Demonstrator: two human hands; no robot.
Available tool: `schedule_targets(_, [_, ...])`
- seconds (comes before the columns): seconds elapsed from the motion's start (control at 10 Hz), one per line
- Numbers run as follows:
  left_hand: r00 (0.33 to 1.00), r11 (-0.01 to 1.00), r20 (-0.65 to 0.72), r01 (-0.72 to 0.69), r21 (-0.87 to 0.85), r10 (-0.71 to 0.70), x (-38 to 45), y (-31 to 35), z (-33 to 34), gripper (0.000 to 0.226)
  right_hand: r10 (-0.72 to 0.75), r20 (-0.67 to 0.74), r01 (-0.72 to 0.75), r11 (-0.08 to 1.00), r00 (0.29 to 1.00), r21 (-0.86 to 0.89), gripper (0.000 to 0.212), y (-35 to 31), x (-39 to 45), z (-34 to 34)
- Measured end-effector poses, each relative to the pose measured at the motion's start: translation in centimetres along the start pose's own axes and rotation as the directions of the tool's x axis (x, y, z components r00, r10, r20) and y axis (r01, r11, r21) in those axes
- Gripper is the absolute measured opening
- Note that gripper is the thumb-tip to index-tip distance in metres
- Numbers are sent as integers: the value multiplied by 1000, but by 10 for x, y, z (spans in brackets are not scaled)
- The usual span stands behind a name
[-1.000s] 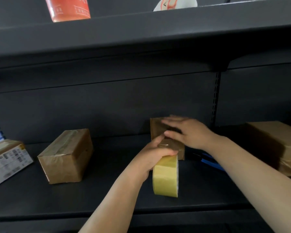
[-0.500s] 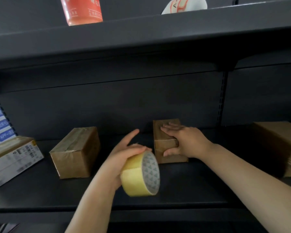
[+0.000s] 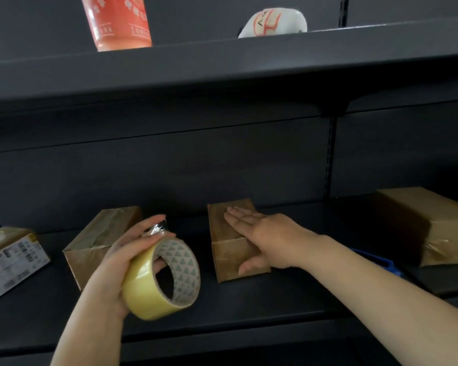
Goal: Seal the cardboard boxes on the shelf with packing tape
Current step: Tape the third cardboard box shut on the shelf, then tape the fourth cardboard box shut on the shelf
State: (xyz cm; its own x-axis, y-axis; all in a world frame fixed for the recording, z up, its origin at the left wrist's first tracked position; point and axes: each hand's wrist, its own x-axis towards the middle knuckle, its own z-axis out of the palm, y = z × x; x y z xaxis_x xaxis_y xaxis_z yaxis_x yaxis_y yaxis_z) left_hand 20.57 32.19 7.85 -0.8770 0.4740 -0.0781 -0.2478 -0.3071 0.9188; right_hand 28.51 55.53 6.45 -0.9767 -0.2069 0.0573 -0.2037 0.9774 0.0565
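Observation:
My left hand (image 3: 117, 262) grips a yellow roll of packing tape (image 3: 161, 281) in front of the dark shelf (image 3: 249, 307), fingers through its core and a shiny loose tape end at the fingertips. A small cardboard box (image 3: 222, 228) stands in the middle of the shelf. My right hand (image 3: 265, 233) lies flat on its top with straight fingers, thumb down its front face. Another cardboard box (image 3: 101, 233), taped along its top, sits to the left. A larger taped box (image 3: 428, 223) stands at the right.
A printed white carton (image 3: 11, 260) lies at the far left. Something blue (image 3: 376, 260) shows behind my right forearm. The upper shelf (image 3: 222, 62) overhangs closely, carrying an orange cup (image 3: 117, 22) and a white object (image 3: 273, 22).
My left hand pulled the tape roll away from the middle box, down and to the left, turning its open core toward me. My right hand went from gripping the box to lying flat on it.

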Motion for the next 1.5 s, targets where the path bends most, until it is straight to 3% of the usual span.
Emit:
schedule_targets(0.1, [995, 984, 78, -76, 161, 64, -3, 2, 15, 31, 178, -239, -121, 964, 955, 236, 90, 15, -23, -5])
schedule_targets(0.2, [987, 966, 100, -146, 215, 127, -1, -9, 13, 31, 522, -242, -477, 850, 818, 223, 73, 49, -55, 1])
schedule_targets(0.3, [979, 965, 135, -175, 193, 151, -4, -17, 21, 17, 695, 151, -698, 715, 703, -40, 69, 67, -81, 19])
schedule_targets(0.5, [921, 896, 284, -345, 278, 266, -15, -34, 55, 12, 678, 101, -680, 733, 728, -18, 48, 73, -93, 30])
schedule_targets(0.6, [903, 863, 332, -382, 331, 273, -11, -42, 71, 13, 659, 18, -651, 738, 752, 178, 42, 68, -106, 20])
schedule_targets(0.7, [898, 851, 354, -387, 355, 261, -6, -52, 91, 12, 626, -264, -467, 747, 734, 472, 33, 71, -134, -5])
schedule_targets(0.8, [907, 840, 323, -385, 382, 269, -3, -69, 116, 10, 652, -539, -198, 715, 534, 670, 26, 91, -175, -36])
schedule_targets(0.9, [934, 877, 250, -334, 345, 257, -3, -83, 148, 12, 682, -655, -230, 729, 326, 645, 19, 142, -220, -54])
schedule_targets(1.0, [934, 904, 278, -306, 298, 224, -7, -91, 185, 13, 763, -558, -469, 643, 325, 606, 36, 213, -254, -40])
schedule_targets(1.1, [938, 909, 317, -248, 335, 139, -9, -102, 218, 31, 864, -290, -716, 504, 412, 483, 40, 270, -269, -4])
schedule_targets(1.2, [950, 945, 311, -101, 310, -1, -1, -116, 248, 13, 890, -51, -845, 446, 452, 296, 38, 302, -274, 28])
schedule_targets(1.3, [954, 943, 270, 35, 331, -130, 11, -126, 269, 16, 892, 53, -888, 439, 449, 135, 35, 313, -273, 40])
schedule_targets(1.4, [941, 941, 256, 136, 309, -220, 22, -127, 284, 17, 856, -137, -862, 507, 499, 28, 57, 311, -270, 37])
schedule_targets(1.5, [922, 931, 292, 152, 332, -255, 32, -129, 294, 12, 823, -210, -633, 546, 528, 548, 71, 290, -257, 27])
